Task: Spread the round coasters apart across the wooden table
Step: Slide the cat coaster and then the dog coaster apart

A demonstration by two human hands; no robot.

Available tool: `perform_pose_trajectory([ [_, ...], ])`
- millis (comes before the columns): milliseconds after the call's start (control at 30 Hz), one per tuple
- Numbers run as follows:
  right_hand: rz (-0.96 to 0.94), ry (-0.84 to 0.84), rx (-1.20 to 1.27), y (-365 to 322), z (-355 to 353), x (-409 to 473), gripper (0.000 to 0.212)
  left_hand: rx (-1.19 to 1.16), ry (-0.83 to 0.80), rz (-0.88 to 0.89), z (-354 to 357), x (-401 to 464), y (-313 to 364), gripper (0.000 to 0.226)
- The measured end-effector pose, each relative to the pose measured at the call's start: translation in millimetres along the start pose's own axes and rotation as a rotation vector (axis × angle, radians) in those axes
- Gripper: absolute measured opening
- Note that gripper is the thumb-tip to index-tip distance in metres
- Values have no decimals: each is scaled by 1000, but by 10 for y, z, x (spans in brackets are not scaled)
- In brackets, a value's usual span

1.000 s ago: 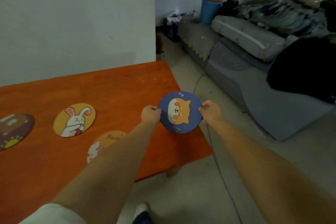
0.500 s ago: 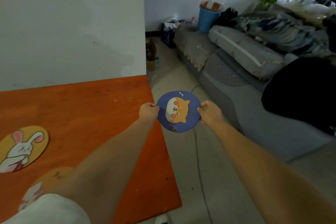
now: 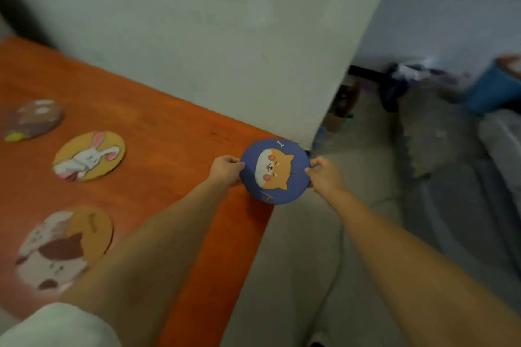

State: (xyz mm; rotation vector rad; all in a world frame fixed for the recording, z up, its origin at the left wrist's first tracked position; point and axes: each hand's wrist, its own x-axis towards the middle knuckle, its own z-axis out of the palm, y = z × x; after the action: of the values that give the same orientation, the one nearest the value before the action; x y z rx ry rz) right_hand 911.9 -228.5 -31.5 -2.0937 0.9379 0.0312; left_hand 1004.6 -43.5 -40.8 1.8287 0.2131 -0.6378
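A round blue coaster [image 3: 275, 171] with an orange dog face is held by both hands over the far right corner of the orange wooden table [image 3: 169, 155]. My left hand [image 3: 225, 169] pinches its left rim and my right hand [image 3: 322, 175] pinches its right rim. About half of the coaster hangs past the table's right edge. Three more coasters lie flat on the table to the left: a yellow one with a white rabbit [image 3: 89, 155], a brown one [image 3: 33, 119] behind it, and a tan one with a brown and white dog [image 3: 64, 245] near me.
A pale wall [image 3: 225, 36] runs along the table's far edge and ends in a corner just behind the blue coaster. To the right is grey floor [image 3: 352, 234], a blue bucket [image 3: 493, 90], clutter by the wall and the edge of a grey sofa [image 3: 501, 144].
My head has turned left and tilted, so the table and the three lying coasters have swung back into sight. The blue coaster, held off the table's right edge before, is now over its far right corner.
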Motion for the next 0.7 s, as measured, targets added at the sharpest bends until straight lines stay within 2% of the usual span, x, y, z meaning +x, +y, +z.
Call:
perform_pose_trajectory([
  [100,-184,-133,-81,-120,-22,237,21,-133,138,-60,-22,-119,-127,35],
  [333,-427,-380,-206,-289,-101,422,22,-258,354,-116,168,-671,-305,21],
  [433,-541,-452,-270,-467,49,416,22,-333,460,-150,69,-782,-370,29],
  [567,-606,-564,-316,-605,343,430,19,-407,548,-196,-67,-813,-524,26],
  [700,-631,-618,-372,-629,587,487,6,-444,574,-252,-136,-758,-652,24],
])
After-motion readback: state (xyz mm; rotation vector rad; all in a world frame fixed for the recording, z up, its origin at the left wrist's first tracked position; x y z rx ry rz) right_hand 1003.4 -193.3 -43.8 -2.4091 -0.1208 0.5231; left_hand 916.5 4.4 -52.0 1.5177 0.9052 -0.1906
